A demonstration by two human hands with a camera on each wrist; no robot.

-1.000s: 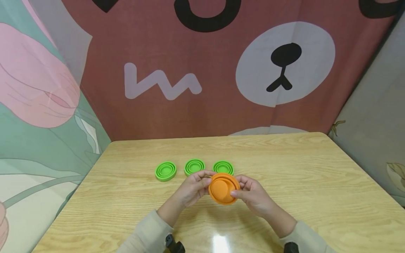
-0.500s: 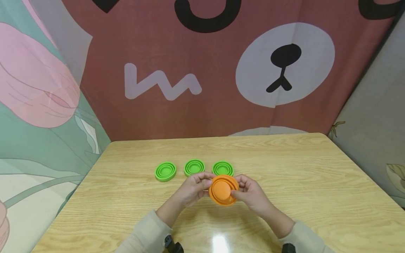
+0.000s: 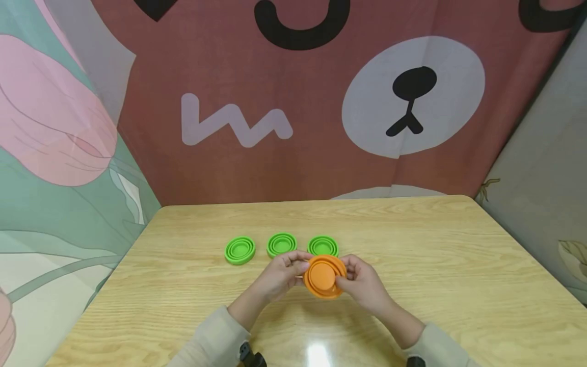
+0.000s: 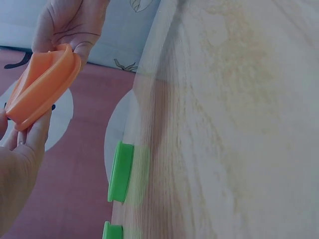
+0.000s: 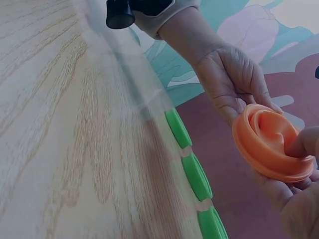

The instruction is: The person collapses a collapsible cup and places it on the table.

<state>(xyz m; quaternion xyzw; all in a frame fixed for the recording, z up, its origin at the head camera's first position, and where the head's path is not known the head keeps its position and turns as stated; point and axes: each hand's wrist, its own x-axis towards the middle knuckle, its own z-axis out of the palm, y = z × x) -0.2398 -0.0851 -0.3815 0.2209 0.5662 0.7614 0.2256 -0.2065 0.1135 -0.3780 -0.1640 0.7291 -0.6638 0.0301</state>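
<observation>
Both hands hold an orange collapsible silicone cup (image 3: 322,276) up over the table, its ringed face toward the head camera. My left hand (image 3: 278,275) pinches its left rim, thumb in front and fingers behind. On the other side my right hand (image 3: 367,286) grips the right edge, with the thumb pressing on the inner rings. In the right wrist view the cup (image 5: 266,142) looks unevenly folded, its inner wall buckled near that thumb. Side on, in the left wrist view, the orange cup (image 4: 47,87) is fairly flat with a raised part inside.
Three flattened green cups stand in a row behind the hands: a left one (image 3: 240,250), a middle one (image 3: 282,245) and a right one (image 3: 323,245), partly covered by the orange cup. The wooden table (image 3: 435,255) meets a printed cloth (image 3: 316,168) at the back.
The inner disc of the orange cup has shifted and now looks rounder and more centred. Both hands keep their grip with hardly any movement. The green cups stay put.
</observation>
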